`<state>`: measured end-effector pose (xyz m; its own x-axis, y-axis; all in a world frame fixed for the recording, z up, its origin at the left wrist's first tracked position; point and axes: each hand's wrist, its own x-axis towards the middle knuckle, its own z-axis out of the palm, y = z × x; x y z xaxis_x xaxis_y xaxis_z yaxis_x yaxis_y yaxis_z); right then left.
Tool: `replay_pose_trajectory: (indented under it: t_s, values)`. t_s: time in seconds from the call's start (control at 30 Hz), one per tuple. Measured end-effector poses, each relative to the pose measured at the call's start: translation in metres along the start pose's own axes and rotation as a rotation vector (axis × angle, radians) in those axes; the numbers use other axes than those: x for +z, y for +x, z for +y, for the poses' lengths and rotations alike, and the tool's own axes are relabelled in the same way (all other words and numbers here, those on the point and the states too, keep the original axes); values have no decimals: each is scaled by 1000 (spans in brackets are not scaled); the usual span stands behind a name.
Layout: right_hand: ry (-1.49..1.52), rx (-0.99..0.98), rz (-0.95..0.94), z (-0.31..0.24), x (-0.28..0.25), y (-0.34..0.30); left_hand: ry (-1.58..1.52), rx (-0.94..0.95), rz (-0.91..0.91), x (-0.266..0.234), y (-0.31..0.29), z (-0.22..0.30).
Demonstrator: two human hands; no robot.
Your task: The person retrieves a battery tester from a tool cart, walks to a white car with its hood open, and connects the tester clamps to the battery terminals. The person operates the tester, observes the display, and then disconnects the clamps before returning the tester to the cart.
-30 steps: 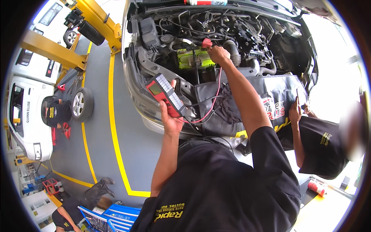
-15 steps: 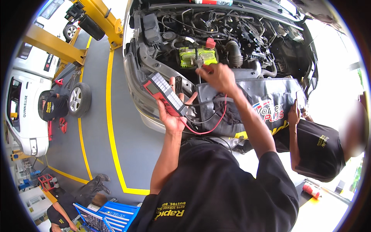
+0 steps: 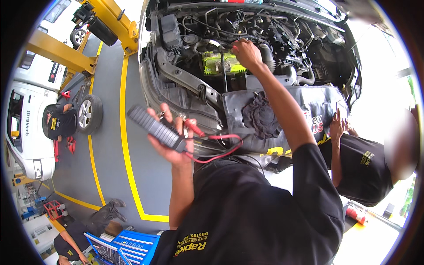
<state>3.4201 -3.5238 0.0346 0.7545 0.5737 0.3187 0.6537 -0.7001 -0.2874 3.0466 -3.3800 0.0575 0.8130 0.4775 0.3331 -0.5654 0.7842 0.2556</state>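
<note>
My left hand (image 3: 170, 148) grips a dark, ribbed handheld battery tester (image 3: 154, 126), seen tilted with its screen turned away. The same hand also holds a red clamp (image 3: 194, 127) between its fingers. A red cable (image 3: 216, 155) loops from there beside dark leads. Inside the engine bay, my right hand (image 3: 248, 54) is over the right end of the yellow-green car battery (image 3: 216, 64). Its fingers are bent together at the terminal, and what they pinch is hidden. A black hold-down bar (image 3: 223, 70) crosses the battery.
A black fender cover (image 3: 287, 106) drapes the car's front, with a crumpled dark cloth (image 3: 263, 115) on it. A co-worker (image 3: 364, 170) stands at right, hands on the cover. At left are a yellow lift post (image 3: 117, 22), a loose wheel (image 3: 90, 113) and a blue tool cart (image 3: 132, 247).
My right hand has moved up from the battery's near side to its right end, where a red terminal cover showed. The tester has tilted and shifted left; a red clamp now shows in my left hand.
</note>
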Motion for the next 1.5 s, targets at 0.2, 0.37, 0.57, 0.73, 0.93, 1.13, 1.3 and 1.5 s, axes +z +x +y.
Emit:
replay_pose_trajectory:
  t_s: [0.2, 0.37, 0.57, 0.73, 0.93, 1.13, 1.3, 1.5]
  values:
    - [-256, -121, -176, 64, 45, 2, 208, 173, 143, 4, -68, 86]
    - [-7, -38, -216, 42, -25, -34, 612, 312, 386, 1, -155, 147]
    - [128, 154, 51, -22, -60, -202, 902, 306, 744, -11, -262, 192]
    - [549, 105, -138, -162, -33, -292, 761, 420, 888, 3, -286, 179]
    - [932, -684, -1006, -417, -38, -323, 567, 581, 784, 57, -337, 197]
    - [1174, -788, -2043, -575, -18, -445, 471, 1160, 782, 98, -493, 271]
    - [487, -1098, -1696, -696, -27, -539, 577, 1502, 1024, 116, -607, 323]
    - [905, -1138, -1642, -813, -2, -592, 436, 1703, 1280, 126, -664, 364]
